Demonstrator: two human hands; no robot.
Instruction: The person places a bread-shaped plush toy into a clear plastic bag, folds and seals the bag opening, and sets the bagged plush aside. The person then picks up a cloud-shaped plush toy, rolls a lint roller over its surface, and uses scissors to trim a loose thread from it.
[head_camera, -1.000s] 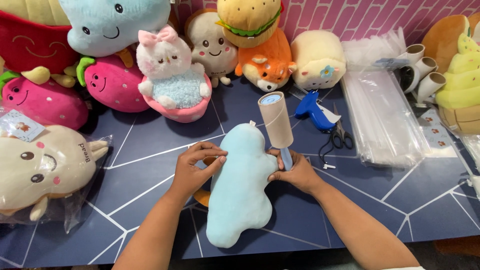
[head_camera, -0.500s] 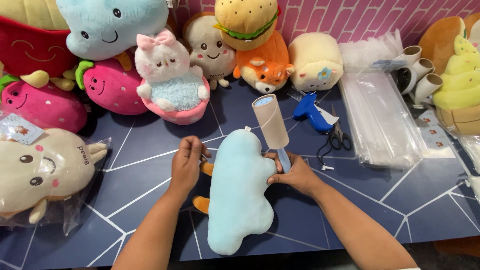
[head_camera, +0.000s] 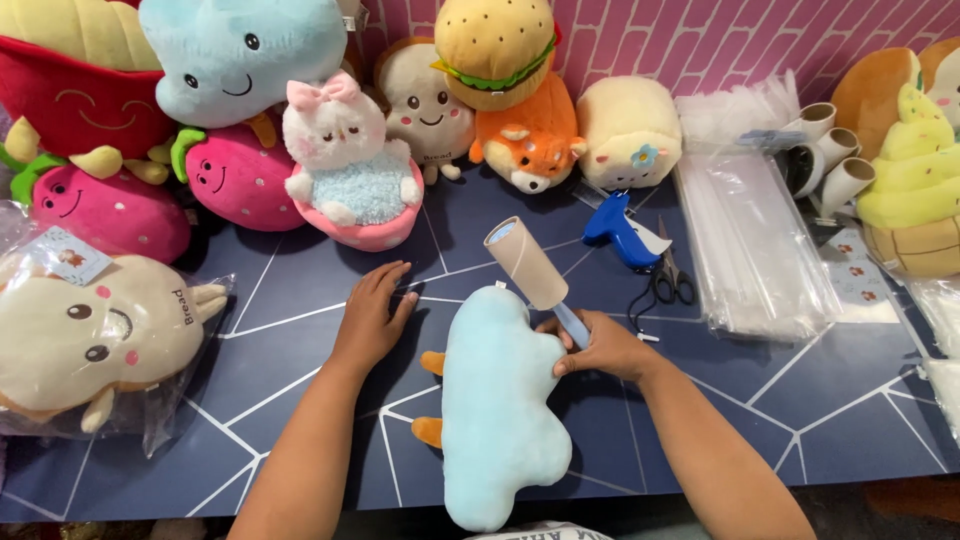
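Head view: a lint roller (head_camera: 530, 268) is gripped by the right hand (head_camera: 600, 345), fingers wrapped round its blue handle, against the pale blue plush (head_camera: 497, 405) lying mid-surface (head_camera: 780, 400) near the front edge. The left hand (head_camera: 372, 318) is laid flat, fingers together, just beside it.

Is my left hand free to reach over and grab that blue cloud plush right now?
Probably yes. The left hand lies open and empty on the table just left of the blue cloud plush, with only bare tabletop between them. The right hand holds the lint roller on the far side.
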